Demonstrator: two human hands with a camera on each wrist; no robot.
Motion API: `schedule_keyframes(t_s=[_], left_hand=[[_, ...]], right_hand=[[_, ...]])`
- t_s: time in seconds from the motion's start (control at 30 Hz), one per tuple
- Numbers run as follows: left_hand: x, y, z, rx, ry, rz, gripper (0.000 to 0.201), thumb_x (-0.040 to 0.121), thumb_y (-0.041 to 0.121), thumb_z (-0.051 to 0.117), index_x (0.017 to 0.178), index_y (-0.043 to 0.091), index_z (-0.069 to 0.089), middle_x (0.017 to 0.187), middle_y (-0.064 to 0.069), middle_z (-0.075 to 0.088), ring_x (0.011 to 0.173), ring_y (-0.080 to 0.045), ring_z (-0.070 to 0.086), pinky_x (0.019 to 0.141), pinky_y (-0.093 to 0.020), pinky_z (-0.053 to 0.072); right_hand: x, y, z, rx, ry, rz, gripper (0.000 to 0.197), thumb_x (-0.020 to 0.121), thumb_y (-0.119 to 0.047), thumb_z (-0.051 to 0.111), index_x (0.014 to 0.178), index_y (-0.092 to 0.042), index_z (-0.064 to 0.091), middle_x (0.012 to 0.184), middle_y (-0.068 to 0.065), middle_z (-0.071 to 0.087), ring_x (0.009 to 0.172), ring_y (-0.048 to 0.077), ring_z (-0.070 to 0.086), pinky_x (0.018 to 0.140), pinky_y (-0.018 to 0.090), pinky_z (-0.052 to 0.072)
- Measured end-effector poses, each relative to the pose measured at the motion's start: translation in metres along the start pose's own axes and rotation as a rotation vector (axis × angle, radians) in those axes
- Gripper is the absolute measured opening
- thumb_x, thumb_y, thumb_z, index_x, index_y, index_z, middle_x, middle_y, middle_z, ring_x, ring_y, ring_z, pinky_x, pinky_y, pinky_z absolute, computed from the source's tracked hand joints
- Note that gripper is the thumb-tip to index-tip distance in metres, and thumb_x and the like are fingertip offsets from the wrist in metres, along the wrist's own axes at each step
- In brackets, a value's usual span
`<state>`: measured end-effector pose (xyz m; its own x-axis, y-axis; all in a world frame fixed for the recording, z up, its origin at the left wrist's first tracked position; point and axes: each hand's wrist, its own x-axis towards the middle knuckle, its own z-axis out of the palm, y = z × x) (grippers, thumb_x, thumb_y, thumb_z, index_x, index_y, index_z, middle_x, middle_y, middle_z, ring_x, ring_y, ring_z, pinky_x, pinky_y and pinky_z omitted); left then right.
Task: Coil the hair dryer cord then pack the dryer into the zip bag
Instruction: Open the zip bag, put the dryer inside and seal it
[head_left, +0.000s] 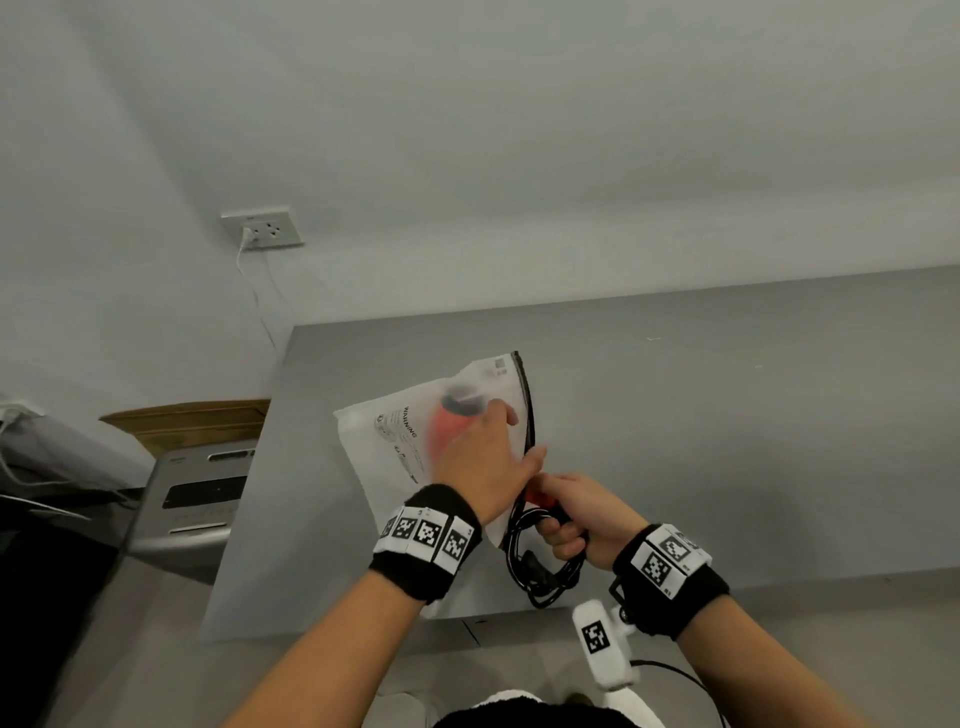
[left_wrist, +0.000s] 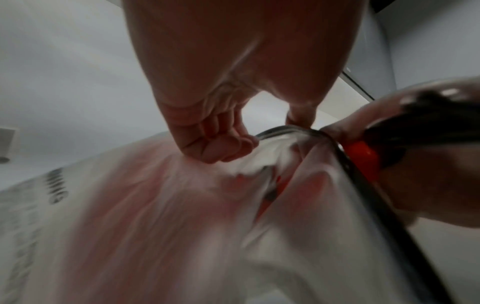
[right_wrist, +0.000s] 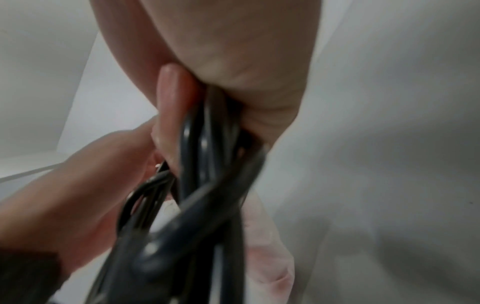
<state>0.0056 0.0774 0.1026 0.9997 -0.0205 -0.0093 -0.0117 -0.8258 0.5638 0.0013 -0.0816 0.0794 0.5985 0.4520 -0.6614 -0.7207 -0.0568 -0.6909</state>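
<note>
On the smooth grey table (head_left: 675, 395), the left hand (head_left: 480, 457) pinches the frosted plastic zip bag (head_left: 379, 441) at its dark zip edge. The orange dryer (head_left: 447, 426) sits mostly inside. The right hand (head_left: 576, 514) grips its handle and the coiled black cord (head_left: 540, 571).

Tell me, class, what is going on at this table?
A person is packing an orange hair dryer into a frosted zip bag on a grey table. The left hand grips the bag near its mouth. The right hand holds the handle end with the coiled black cord, which hangs outside the bag. The dryer's body shows inside.
</note>
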Motion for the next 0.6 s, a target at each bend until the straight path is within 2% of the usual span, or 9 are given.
schedule_keyframes(t_s=[0.03,0.1,0.2,0.27,0.33,0.4,0.43,0.5,0.6], left_hand=[[0.003,0.002,-0.001,0.065,-0.013,0.004,0.035,0.093,0.051,0.055,0.116,0.026,0.047,0.086,0.006,0.065,0.077,-0.014,0.065,0.071,-0.033,0.054],[0.006,0.008,-0.002,0.151,-0.038,0.048,0.02,0.099,0.035,0.049,0.111,0.019,0.053,0.095,0.0,0.069,0.084,-0.022,0.068,0.077,-0.038,0.056],[-0.006,0.019,-0.007,0.03,-0.171,0.262,0.009,0.1,0.023,0.047,0.103,0.019,0.054,0.094,-0.001,0.068,0.083,-0.022,0.064,0.077,-0.041,0.055],[-0.021,0.027,-0.007,-0.018,-0.268,0.454,0.007,0.1,0.024,0.048,0.102,0.02,0.054,0.091,0.003,0.065,0.078,-0.017,0.06,0.073,-0.036,0.053],[-0.034,0.025,-0.005,-0.054,-0.247,0.561,0.008,0.101,0.025,0.05,0.105,0.02,0.055,0.087,0.008,0.061,0.076,-0.012,0.055,0.07,-0.027,0.05],[-0.039,0.012,-0.001,-0.046,-0.145,0.521,0.016,0.1,0.033,0.054,0.113,0.024,0.055,0.086,0.019,0.05,0.077,-0.004,0.047,0.069,-0.013,0.039],[-0.04,0.002,0.0,-0.016,-0.104,0.458,0.023,0.099,0.039,0.055,0.118,0.027,0.053,0.09,0.022,0.044,0.08,-0.001,0.043,0.07,-0.011,0.035],[-0.041,-0.017,0.005,0.044,-0.063,0.342,0.034,0.097,0.045,0.055,0.127,0.03,0.047,0.101,0.021,0.039,0.084,0.0,0.042,0.071,-0.011,0.034],[-0.047,-0.027,0.013,0.058,-0.11,0.206,0.033,0.1,0.042,0.052,0.129,0.027,0.046,0.088,0.017,0.044,0.073,-0.003,0.046,0.065,-0.015,0.034]], right_hand=[[0.0,0.001,0.003,-0.025,-0.006,0.002,0.023,0.101,-0.031,0.049,0.089,-0.012,0.054,0.058,0.002,0.038,0.04,0.009,0.02,0.035,0.017,0.018],[0.0,0.002,0.007,-0.051,-0.018,0.019,0.025,0.101,-0.029,0.047,0.085,-0.012,0.055,0.057,0.003,0.038,0.04,0.009,0.019,0.035,0.017,0.018],[0.001,0.004,0.005,0.003,-0.038,0.026,0.029,0.1,-0.017,0.035,0.075,-0.014,0.049,0.055,0.002,0.038,0.041,0.008,0.019,0.037,0.017,0.016],[0.0,0.007,-0.002,0.141,-0.032,0.001,0.036,0.101,-0.008,0.029,0.069,-0.014,0.045,0.051,0.0,0.038,0.038,0.007,0.023,0.037,0.016,0.019],[0.0,0.009,-0.008,0.296,0.006,-0.026,0.04,0.102,-0.006,0.03,0.065,-0.013,0.044,0.047,-0.002,0.038,0.035,0.006,0.027,0.038,0.015,0.02],[0.003,0.007,-0.014,0.35,0.028,-0.046,0.038,0.103,-0.012,0.036,0.068,-0.013,0.051,0.051,-0.001,0.04,0.034,0.004,0.027,0.037,0.015,0.018],[0.006,0.006,-0.017,0.353,0.028,-0.042,0.035,0.103,-0.013,0.037,0.072,-0.013,0.054,0.053,0.0,0.04,0.034,0.004,0.026,0.036,0.015,0.018],[0.011,0.004,-0.022,0.363,0.027,-0.016,0.031,0.102,-0.007,0.032,0.08,-0.012,0.053,0.053,0.001,0.04,0.033,0.003,0.025,0.032,0.015,0.018],[0.019,0.004,-0.028,0.383,0.039,0.013,0.032,0.099,-0.001,0.023,0.084,-0.012,0.049,0.053,0.002,0.039,0.031,0.003,0.024,0.03,0.015,0.02]])
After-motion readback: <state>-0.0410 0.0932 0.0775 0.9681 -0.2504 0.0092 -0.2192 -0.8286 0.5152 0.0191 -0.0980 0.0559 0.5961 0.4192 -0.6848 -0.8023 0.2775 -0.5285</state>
